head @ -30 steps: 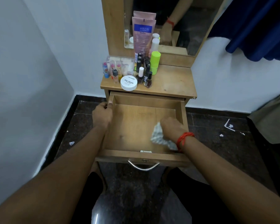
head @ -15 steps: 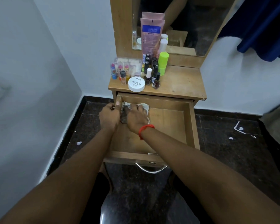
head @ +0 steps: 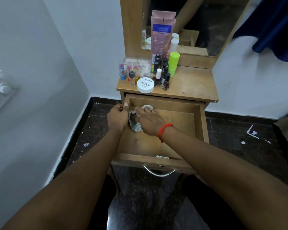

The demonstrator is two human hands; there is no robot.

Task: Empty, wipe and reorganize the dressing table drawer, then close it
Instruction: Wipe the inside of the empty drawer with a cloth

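While your right hand [head: 148, 121] is working the far left corner of the drawer [head: 200, 127], note how it sits: the fingers [head: 144, 112] lie close together, lightly curled over the bunched cloth [head: 135, 126], pressing it onto the drawer floor just beside the left wall. Your left hand [head: 116, 119] grips that wall, thumb hooked over its top edge and the other fingers wrapped on the outside. That is a sound brace, since the drawer is pulled well out. The drawer looks emptied, with only the cloth inside it, so the step in hand is the wipe. Corners probably hold the most dust, so push a fold of cloth into the joint where wall meets floor rather than skating over it with the whole wad. Then draw the cloth toward you in overlapping strokes, left wall to right wall, so the grit gathers at the front lip and can be lifted out. Go gently round the small metal lock fitting [head: 162, 157] at the front, where cloth could snag. Mind your right forearm, which crosses the drawer's front edge; leaning on it would load the runners. The cosmetics, among them the white nail polish tub [head: 145, 85] and the green bottle [head: 173, 63], stand clustered on the bench [head: 191, 83] above the corner you are wiping, the tub near the edge.
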